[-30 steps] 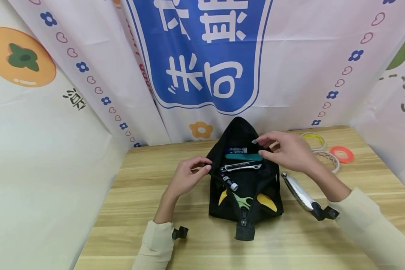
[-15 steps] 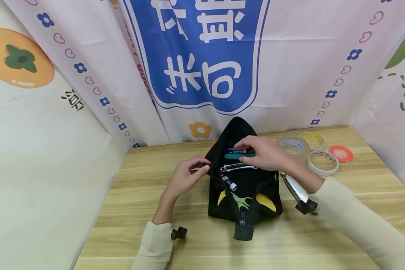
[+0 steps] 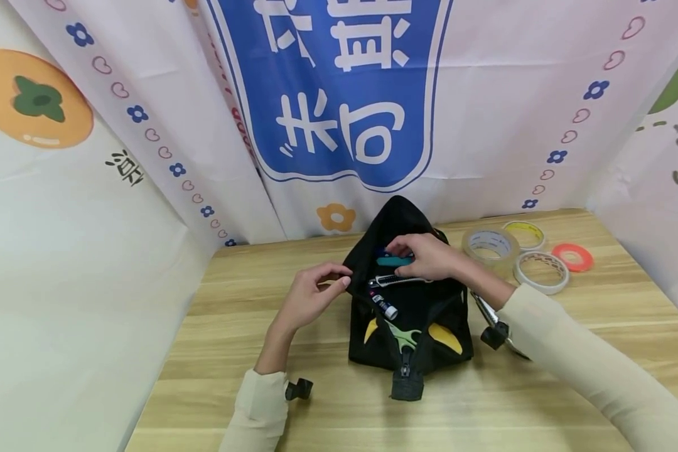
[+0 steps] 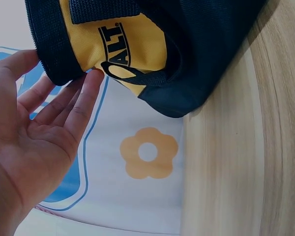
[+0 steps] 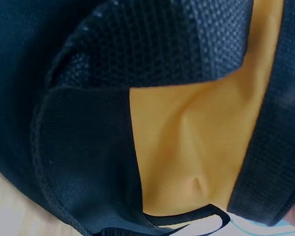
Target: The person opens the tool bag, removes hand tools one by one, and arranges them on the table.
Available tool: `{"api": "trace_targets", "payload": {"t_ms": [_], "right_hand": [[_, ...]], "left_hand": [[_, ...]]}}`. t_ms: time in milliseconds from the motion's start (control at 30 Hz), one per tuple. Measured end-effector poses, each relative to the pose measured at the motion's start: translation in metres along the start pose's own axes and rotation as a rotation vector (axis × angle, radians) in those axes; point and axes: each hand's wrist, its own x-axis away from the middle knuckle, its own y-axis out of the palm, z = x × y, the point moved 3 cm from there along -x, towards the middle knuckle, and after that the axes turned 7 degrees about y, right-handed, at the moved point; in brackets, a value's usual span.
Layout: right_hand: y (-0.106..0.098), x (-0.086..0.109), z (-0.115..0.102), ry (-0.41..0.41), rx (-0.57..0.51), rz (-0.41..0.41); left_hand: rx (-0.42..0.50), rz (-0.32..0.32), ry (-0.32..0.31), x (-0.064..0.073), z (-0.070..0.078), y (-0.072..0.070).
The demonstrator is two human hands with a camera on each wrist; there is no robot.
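A black tool bag (image 3: 449, 307) with yellow panels stands with its zipped mouth wide apart. My left hand (image 3: 307, 292) pinches the left rim of the mouth; the left wrist view shows thumb and fingertips at its zipper edge. Over the mouth, my right hand (image 3: 429, 256) reaches down with thumb and fingers spread on either side of a flat teal object (image 3: 392, 261). Blue sticks behind it are partly covered by the fingers. Nearer lie a utility knife (image 3: 398, 280), a small stick with a white cap (image 3: 385, 306) and green-handled scissors (image 3: 407, 339). Only the bag's outside fills most of the right wrist view.
Right of the bag lie rolls of tape: a wide clear one (image 3: 504, 251), a white one (image 3: 542, 289), a yellow-cored one (image 3: 525, 226) and a red ring (image 3: 575, 257). A silver folding tool (image 3: 486, 309) lies beside the bag, partly behind the right sleeve.
My right hand has moved left and down from the bag's right rim to over the teal object. A small pale tip earlier at its fingers no longer shows. The left hand keeps its place.
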Motion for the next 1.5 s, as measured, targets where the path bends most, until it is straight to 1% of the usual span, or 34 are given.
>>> {"api": "trace_targets", "payload": {"t_ms": [233, 333, 567, 767, 900, 1067, 1333, 1500], "right_hand": [[0.005, -0.014, 0.005, 0.049, 0.012, -0.096], [0.009, -0.018, 0.008, 0.046, 0.025, -0.136], [0.022, -0.024, 0.01, 0.029, 0.132, -0.206], [0.032, -0.03, 0.011, 0.063, 0.212, -0.234], [0.038, -0.034, 0.012, 0.082, 0.235, -0.219], [0.043, -0.037, 0.016, 0.068, 0.217, -0.169], [0.053, -0.039, 0.023, 0.067, 0.09, -0.1], [0.057, -0.043, 0.025, 0.054, 0.068, -0.07]], "left_hand": [[0.01, -0.009, 0.009, -0.004, 0.001, 0.0], [0.012, -0.009, 0.008, -0.004, 0.0, 0.0], [0.01, -0.009, 0.011, -0.001, -0.003, -0.003], [0.014, -0.004, 0.008, 0.0, -0.002, -0.004], [0.01, -0.005, 0.012, 0.001, -0.002, -0.004], [0.005, -0.001, 0.009, 0.003, -0.003, -0.003], [0.01, 0.0, 0.001, 0.002, -0.004, -0.002], [0.004, 0.0, -0.004, 0.002, -0.003, -0.003]]}}
